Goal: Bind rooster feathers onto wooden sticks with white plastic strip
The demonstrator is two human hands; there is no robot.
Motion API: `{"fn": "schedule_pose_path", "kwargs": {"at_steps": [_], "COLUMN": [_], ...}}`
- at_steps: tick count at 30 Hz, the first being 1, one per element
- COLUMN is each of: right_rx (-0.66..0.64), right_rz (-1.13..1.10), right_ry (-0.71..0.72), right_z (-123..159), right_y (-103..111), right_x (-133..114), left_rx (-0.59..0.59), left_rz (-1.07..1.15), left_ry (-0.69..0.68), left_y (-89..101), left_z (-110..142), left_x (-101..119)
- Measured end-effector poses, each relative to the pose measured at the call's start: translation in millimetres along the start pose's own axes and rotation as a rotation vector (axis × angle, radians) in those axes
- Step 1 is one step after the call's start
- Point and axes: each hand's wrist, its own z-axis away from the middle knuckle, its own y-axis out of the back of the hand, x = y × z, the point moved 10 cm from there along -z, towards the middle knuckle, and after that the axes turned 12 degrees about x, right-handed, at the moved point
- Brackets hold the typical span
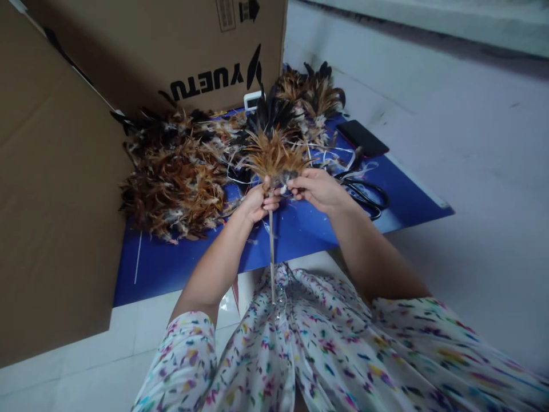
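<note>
Pale, thin stick (pixel 271 246), wood or cane, can't tell which; it's held across the near edge of the worktop (pixel 150 269), lower end in front of the patterned clothing (pixel 326 355). Upper end runs into a feather head (pixel 270 151): spiky ginger-brown feathers splayed low, long black plumes above. Left hand (pixel 256 201): fingers wrapped round the stick right at the base of the head. Right hand (pixel 319 189): just right of the stick, fingers pinching a small grey-and-white tuft (pixel 285 187), downy. Whether the tuft touches the stick, can't tell.

Step in hand, my read: working the tuft at the base of the head. To do it well: left grip firm and close under the feathers so the stick can't roll; pinch the tuft by its quill end, since the fluff likely crushes; lay it flat along the stick, no bunching. Down probably clings to fingers, so small pinches.

Left of the stick: big loose pile (pixel 174 186), curled, brown with whitish down. Beyond the stick, to the right: another clump (pixel 313 94), dark-tipped. Right of the stick: thin white string (pixel 343 150), tangled; smooth black cable (pixel 377 200), looped; farther right, flat black slab (pixel 362 137), phone-like. Beyond the stick: squarish white frame (pixel 253 101) by the brown carton (pixel 171 51), lettering upside down.
</note>
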Motion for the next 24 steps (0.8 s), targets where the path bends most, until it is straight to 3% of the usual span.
{"fn": "schedule_pose_path", "kwargs": {"at_steps": [11, 18, 24], "right_rx": [0.042, 0.057, -0.02], "right_rz": [-0.019, 0.042, 0.087], "right_ry": [-0.162, -0.156, -0.138], "right_z": [-8.3, -15.6, -19.5], "right_y": [-2.8, -5.6, -15.6], "right_x": [24.6, 29.6, 29.4], "left_rx": [0.09, 0.124, 0.125], "left_rz": [-0.013, -0.105, -0.188], "left_ry": [-0.078, -0.137, -0.183], "left_y": [8.2, 8.4, 8.0], "left_z": [-0.6, 2.2, 3.2], "left_x": [4.6, 4.9, 8.7]}}
